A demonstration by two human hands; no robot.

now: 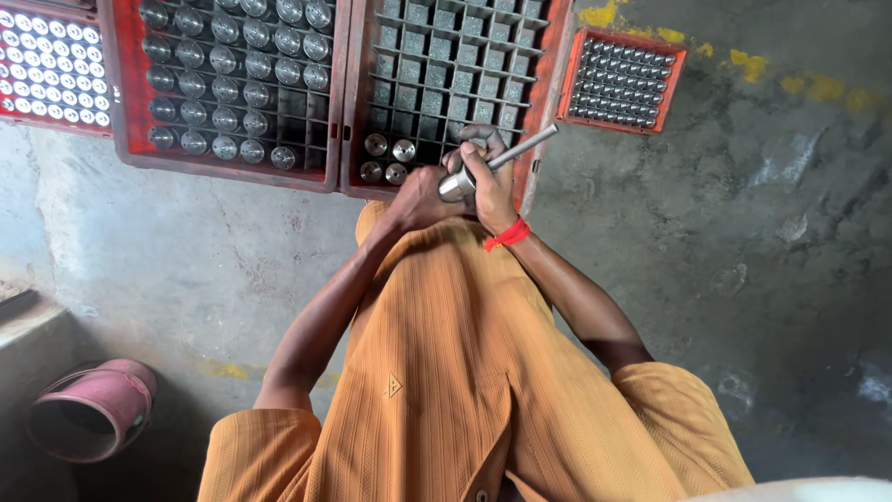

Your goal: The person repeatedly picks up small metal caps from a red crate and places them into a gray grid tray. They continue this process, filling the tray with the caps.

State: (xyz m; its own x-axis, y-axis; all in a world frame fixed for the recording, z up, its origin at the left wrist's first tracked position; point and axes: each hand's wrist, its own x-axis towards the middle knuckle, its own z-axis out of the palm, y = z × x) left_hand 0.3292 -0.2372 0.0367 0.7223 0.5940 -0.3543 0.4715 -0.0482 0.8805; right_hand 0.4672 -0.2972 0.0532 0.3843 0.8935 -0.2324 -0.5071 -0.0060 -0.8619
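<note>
My right hand (490, 181), with a red thread at the wrist, grips a shiny metal rod tool (520, 149) whose thick end presses onto a small metal cylinder (455, 186). My left hand (420, 197) is closed on that cylinder from the left. Both hands hover over the near edge of a red divided crate (544, 84) holding three loose metal cylinders (388, 158) in its near cells. My orange shirt fills the lower view.
A second red crate (125, 88) to the left holds several rows of metal cylinders. A tray of white-capped pieces (51, 65) sits far left, a small red tray of pins (621, 79) to the right. A pink bucket (88, 409) lies on the concrete floor.
</note>
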